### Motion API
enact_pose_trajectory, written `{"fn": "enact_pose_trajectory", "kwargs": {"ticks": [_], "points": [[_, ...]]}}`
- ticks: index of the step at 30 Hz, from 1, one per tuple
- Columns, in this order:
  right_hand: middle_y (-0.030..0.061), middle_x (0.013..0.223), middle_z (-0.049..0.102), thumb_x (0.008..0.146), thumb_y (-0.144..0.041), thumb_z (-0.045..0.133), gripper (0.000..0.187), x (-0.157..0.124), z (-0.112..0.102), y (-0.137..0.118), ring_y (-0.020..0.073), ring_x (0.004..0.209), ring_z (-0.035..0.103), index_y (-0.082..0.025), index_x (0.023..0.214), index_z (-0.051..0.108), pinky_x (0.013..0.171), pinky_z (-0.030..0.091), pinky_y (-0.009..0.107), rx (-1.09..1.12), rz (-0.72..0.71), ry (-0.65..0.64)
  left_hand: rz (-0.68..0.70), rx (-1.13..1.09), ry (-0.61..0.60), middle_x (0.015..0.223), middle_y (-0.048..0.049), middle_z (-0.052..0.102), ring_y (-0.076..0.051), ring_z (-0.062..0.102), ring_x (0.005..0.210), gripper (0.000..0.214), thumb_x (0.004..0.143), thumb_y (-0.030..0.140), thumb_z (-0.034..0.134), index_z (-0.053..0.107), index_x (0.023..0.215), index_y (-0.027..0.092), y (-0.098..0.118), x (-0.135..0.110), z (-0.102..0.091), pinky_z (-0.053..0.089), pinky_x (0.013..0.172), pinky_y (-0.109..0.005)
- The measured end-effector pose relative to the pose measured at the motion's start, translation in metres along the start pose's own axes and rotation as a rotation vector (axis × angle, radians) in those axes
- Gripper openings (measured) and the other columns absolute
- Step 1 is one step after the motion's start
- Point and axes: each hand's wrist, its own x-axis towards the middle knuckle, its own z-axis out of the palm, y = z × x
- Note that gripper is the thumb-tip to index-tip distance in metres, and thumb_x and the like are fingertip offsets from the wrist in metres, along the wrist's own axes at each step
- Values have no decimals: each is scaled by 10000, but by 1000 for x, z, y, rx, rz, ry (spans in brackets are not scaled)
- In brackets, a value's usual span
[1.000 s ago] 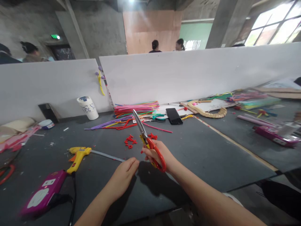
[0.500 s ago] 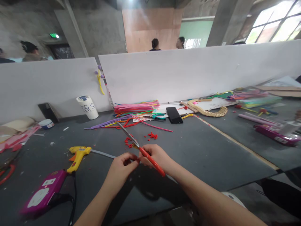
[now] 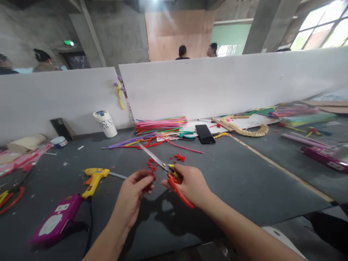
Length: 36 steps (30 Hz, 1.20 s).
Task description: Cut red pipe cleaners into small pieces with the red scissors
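My right hand (image 3: 191, 185) is closed on red-handled scissors (image 3: 164, 166), whose blades point away to the upper left and look shut together. Pinched between the thumb and fingers of my left hand (image 3: 134, 190) is a short red pipe cleaner piece (image 3: 153, 174), mostly hidden by the fingertips. A small gap separates the two hands. Just beyond them, small red cut bits (image 3: 179, 157) are scattered on the dark table (image 3: 231, 188); more lie beside the scissor blades.
To the left, a yellow glue gun (image 3: 95, 178) lies near a purple power strip (image 3: 58, 217). Farther back are a bundle of pipe cleaners (image 3: 160, 125), a phone (image 3: 205, 134), teal-handled pliers (image 3: 187, 135) and a white paper cup (image 3: 105, 124). A white partition (image 3: 217, 85) stands behind.
My hands, whose fingertips were together, have come apart. The red piece now shows in my left fingers. My right hand has shifted its grip around the scissor handles. The view has turned slightly left.
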Motion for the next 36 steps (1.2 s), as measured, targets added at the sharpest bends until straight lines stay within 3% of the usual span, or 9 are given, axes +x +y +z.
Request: {"fn": "enact_pose_trajectory", "kwargs": {"ticks": [4,10,23,29,36], "points": [[-5,609,525,706,-532,505,348,-7,-2,-5,124,541,447,-186,740,499,493,227,201,-37,-57,-45,68,-127,14,612,-3,646,-80,560,539,101,591,176,683,637,668,130,9,-4,-1,435,540,-174],[20,652,557,712,-580,473,404,-17,1,-4,156,596,495,-179,756,501,510,229,226,-134,-104,-104,191,-172,49,636,6,655,-88,581,566,93,616,162,666,642,704,146,12,-8,-3,456,558,-179],[44,676,586,722,-635,403,485,-22,5,-6,176,622,520,-165,739,522,535,249,252,-246,-147,-61,266,-146,75,621,21,624,-76,540,551,58,637,172,635,640,692,152,12,-9,-2,439,560,-177],[52,669,590,765,-558,399,412,-22,7,-6,176,609,523,-164,731,513,534,242,253,-275,-174,-52,277,-139,73,631,18,626,-77,543,557,52,653,165,620,638,698,147,12,-9,-3,440,561,-181],[5,577,572,785,-520,399,362,-20,8,-4,137,511,511,-186,682,491,474,206,235,-211,-50,-84,289,-116,109,638,10,649,-98,582,580,90,638,180,652,631,721,151,11,-9,-3,458,589,-210]]}}
